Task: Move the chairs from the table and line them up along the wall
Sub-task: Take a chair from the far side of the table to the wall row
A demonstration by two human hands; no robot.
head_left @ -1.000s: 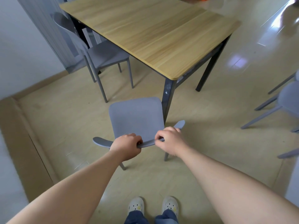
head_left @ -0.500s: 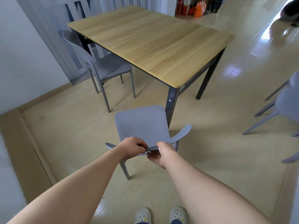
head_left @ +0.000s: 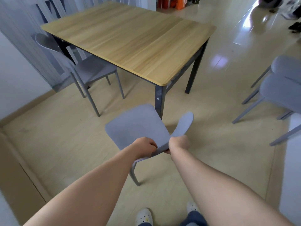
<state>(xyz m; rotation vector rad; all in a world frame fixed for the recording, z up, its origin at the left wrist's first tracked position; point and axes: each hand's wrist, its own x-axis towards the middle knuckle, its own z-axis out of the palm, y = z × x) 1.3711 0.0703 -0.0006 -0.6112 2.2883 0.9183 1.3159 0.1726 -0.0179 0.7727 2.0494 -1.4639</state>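
Note:
A grey chair [head_left: 136, 126] stands in front of me, near the corner leg of the wooden table [head_left: 130, 41]. My left hand [head_left: 144, 146] and my right hand [head_left: 178, 143] both grip the top edge of its curved backrest, close together. The chair is turned, its backrest end swinging out to the right. A second grey chair [head_left: 91, 72] is tucked at the table's left side. Two more grey chairs [head_left: 281, 88] stand at the right, by the white wall [head_left: 293, 168].
A wall and baseboard [head_left: 24, 108] run along the left. Grey curtains [head_left: 19, 30] hang behind the table. Bags and bottles [head_left: 175, 4] sit on the glossy floor at the back. My feet in white shoes [head_left: 145, 216] are at the bottom.
The chair has been pulled back from the table and rotated, its backrest swinging to the right. My right hand has turned under the backrest edge. The view has lifted and stepped back.

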